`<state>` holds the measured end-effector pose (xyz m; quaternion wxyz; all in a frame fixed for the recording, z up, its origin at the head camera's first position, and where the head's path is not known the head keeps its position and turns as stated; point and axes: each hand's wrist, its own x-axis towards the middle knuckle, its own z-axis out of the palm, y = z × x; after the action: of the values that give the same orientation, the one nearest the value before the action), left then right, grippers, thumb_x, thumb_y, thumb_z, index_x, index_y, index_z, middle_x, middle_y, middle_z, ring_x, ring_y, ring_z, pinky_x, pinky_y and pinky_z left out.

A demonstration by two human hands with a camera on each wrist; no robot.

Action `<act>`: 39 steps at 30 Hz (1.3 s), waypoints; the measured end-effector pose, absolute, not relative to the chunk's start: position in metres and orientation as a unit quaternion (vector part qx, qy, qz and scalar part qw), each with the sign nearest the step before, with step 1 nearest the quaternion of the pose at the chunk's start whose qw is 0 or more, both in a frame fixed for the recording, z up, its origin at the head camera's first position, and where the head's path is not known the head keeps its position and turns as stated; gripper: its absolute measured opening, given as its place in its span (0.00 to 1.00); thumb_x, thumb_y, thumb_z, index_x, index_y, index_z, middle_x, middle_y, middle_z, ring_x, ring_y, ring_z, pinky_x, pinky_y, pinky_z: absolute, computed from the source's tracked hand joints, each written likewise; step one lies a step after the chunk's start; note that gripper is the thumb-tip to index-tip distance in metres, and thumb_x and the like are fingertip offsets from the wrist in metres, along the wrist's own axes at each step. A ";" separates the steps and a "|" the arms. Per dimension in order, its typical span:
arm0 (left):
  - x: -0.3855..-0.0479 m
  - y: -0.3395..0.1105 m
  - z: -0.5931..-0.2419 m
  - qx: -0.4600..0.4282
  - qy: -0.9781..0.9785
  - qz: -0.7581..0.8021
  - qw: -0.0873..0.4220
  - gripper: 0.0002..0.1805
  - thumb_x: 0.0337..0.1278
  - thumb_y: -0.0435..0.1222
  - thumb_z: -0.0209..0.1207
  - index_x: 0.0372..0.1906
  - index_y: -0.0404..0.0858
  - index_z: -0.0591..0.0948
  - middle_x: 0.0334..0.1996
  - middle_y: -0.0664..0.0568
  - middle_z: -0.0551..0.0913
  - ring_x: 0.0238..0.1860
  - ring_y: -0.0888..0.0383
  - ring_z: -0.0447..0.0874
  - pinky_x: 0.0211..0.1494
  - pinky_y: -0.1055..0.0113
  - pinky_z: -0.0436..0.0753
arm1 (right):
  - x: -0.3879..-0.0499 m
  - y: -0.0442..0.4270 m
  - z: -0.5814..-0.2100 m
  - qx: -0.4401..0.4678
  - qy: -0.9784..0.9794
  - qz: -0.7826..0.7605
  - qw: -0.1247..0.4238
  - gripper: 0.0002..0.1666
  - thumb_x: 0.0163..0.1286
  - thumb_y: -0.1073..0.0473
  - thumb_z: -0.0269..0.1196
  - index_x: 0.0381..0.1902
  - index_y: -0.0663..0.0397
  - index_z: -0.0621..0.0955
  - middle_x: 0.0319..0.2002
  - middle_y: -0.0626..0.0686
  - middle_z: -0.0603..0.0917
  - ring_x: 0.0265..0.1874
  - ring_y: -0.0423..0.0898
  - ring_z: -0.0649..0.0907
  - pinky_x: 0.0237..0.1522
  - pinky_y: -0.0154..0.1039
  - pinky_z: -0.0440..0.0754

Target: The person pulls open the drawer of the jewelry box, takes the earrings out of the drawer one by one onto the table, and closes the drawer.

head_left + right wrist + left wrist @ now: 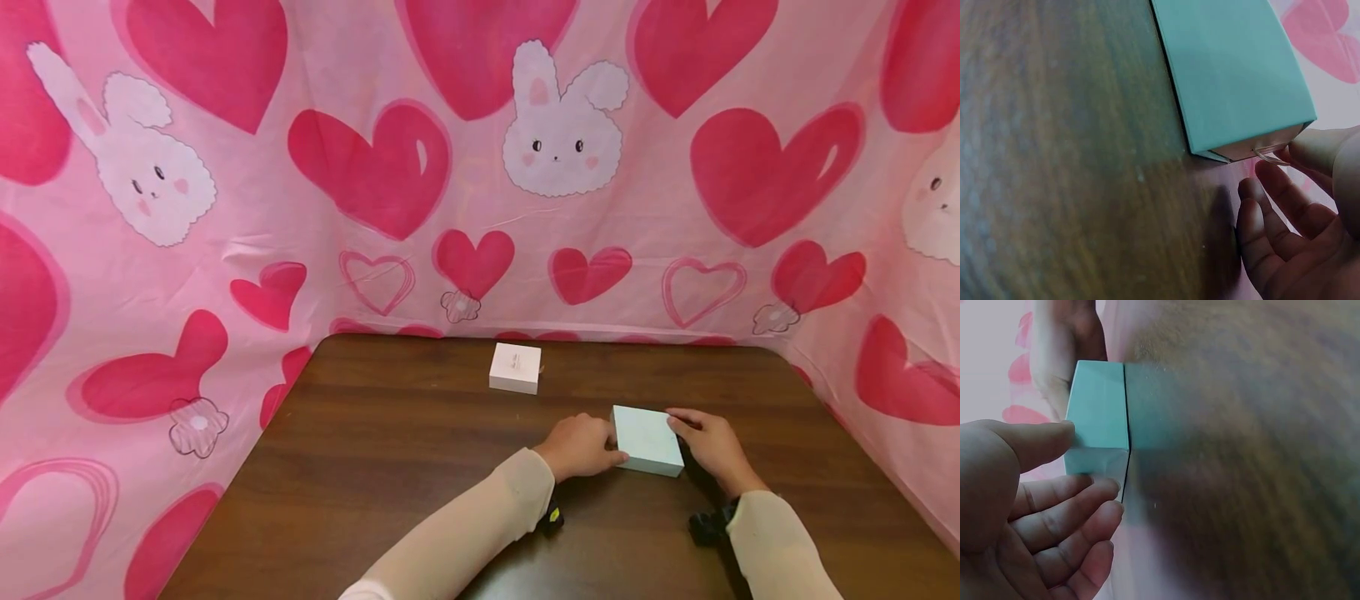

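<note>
A pale teal drawer box (647,435) lies on the table, its top face up in the head view. My left hand (579,446) grips its left end; in the left wrist view the thumb (1047,442) lies on one edge and the fingers touch the end face. At the other end is my right hand (708,446). The right wrist view shows an inner drawer end (1260,142) with a thin ribbon pull (1269,157), pinched between the right thumb and index finger. The other right fingers are loosely bent beside it.
A small whitish box (515,367) with faint print on its lid stands farther back on the brown wooden table (390,450). Pink cloth (480,208) with hearts and rabbits hangs behind and along both sides. Dark wrist devices (708,527) sit under the sleeves.
</note>
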<state>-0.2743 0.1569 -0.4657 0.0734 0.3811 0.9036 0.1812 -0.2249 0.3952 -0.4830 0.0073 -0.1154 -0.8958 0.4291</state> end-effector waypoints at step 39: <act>-0.253 0.148 -0.465 0.412 0.895 0.161 0.060 0.12 0.57 0.56 0.63 0.30 0.54 0.86 0.18 0.70 0.74 0.22 0.69 0.71 0.27 0.73 0.70 | -0.220 0.392 -0.484 -0.098 -0.899 0.426 0.002 0.32 0.73 0.40 0.54 0.59 0.61 0.79 0.57 0.66 0.78 0.56 0.64 0.75 0.53 0.63 0.71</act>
<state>-0.2527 0.1480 -0.4654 0.0599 0.4119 0.8948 0.1612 -0.2197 0.3921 -0.4836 0.0020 -0.0983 -0.8992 0.4264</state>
